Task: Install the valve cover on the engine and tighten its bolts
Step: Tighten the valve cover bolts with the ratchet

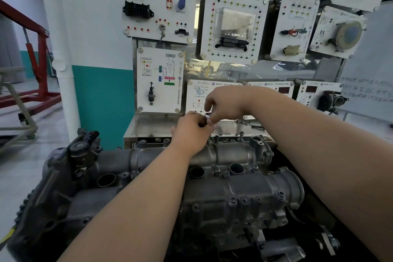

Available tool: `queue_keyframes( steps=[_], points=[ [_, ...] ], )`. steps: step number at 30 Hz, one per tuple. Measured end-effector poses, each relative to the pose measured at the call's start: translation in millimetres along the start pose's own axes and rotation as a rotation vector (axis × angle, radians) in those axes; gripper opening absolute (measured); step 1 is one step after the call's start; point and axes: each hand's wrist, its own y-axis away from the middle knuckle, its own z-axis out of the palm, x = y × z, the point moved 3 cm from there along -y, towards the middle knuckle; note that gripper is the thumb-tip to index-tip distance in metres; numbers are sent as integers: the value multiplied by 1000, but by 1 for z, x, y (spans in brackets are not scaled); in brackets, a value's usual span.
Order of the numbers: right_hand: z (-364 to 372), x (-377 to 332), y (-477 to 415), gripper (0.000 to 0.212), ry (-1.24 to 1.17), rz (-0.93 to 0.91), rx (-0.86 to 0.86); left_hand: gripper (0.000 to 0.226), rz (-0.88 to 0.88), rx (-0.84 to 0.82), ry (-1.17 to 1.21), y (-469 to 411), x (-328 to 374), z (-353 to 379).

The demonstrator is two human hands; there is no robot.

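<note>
left hand (190, 128) and right hand (226, 103) pinch a small silvery tool (208, 116) at the valve cover (225, 153) rim, probably aligning it for tightening.

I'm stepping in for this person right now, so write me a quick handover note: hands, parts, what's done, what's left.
Hands: the left hand and right hand both pinch a small silvery metal part over the far edge of the grey cast-metal valve cover; bolt or socket, I cannot tell.
Done: the cover sits on the engine; dark bolts stand in its flanges, tightness unclear.
Behind, loose small fasteners lie on the steel tray.
Left: fit any remaining bolts, tighten all.
</note>
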Motion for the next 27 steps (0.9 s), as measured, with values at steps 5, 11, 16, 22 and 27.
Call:
queue_keyframes(
  steps=[5,11,16,22,27],
  points=[
    [14,-12,-3,38,-81,58,-44,22,-3,11,-43,0,2,-2],
    [3,-9,0,42,19,-1,-16,28,6,9,-5,3,2,-2],
    [2,-8,1,43,42,1,-12,23,4,-7,-34,0,2,2],
    [12,-15,-3,41,-18,60,-11,15,-16,-11,64,1,0,-1],
    [3,-1,0,41,-10,-5,11,31,22,-13,-5,0,0,1]
  ],
)
